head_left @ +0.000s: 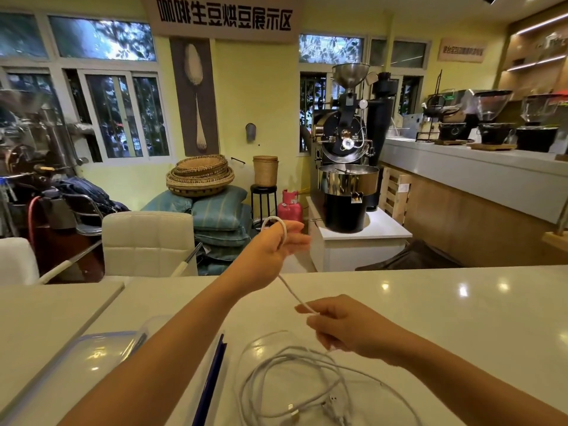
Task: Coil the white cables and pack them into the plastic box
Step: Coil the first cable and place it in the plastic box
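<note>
My left hand (273,244) is raised above the far edge of the white counter, with a white cable (290,289) looped once around its fingers. That cable runs taut down to my right hand (341,325), which pinches it between thumb and fingers. Below my right hand a loose tangle of white cables (295,379) with plugs lies on the counter. The clear plastic box (172,333) with a blue rim sits under my left forearm, which hides most of it. Its clear lid (92,355) lies to the left.
The glossy white counter (430,318) stretches right and far. Behind it stand white chairs (147,241), stacked cushions and baskets, a pink gas cylinder and a black coffee roaster (347,167). A long bar with grinders runs along the right.
</note>
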The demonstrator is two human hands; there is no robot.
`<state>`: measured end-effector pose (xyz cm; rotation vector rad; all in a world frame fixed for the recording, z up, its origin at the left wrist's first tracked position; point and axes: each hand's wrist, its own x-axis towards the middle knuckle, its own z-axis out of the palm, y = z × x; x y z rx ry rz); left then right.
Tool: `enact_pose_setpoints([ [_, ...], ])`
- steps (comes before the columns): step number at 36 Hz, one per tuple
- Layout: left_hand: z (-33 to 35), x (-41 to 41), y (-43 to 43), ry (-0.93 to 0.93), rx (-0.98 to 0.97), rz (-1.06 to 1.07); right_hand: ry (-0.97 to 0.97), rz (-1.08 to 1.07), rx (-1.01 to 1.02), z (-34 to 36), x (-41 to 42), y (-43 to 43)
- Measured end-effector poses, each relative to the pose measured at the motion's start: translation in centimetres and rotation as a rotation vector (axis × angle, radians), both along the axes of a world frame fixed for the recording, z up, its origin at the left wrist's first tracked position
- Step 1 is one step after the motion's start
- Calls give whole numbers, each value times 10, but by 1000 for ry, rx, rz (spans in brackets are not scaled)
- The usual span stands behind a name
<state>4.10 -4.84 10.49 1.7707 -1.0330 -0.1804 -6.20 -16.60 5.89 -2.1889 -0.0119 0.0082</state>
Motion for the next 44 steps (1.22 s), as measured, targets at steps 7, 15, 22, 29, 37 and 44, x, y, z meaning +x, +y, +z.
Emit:
enact_pose_setpoints([
  [7,-15,10,5,51,114,9,-185,-1,-336,41,-24,-11],
  [15,-25,-23,6,172,136,-254,-501,11,-330,89,-19,-25],
  [22,-25,-48,1,362,-93,-330,-593,38,-197,102,6,-36],
  [29,-16,-59,2,420,-236,-376,-535,-23,-8,84,31,-47],
  [37,-15,-55,6,533,-334,-301,-560,-37,242,80,30,-47],
  [44,-13,-46,8,457,-251,-219,-620,-8,238,91,26,-47],
])
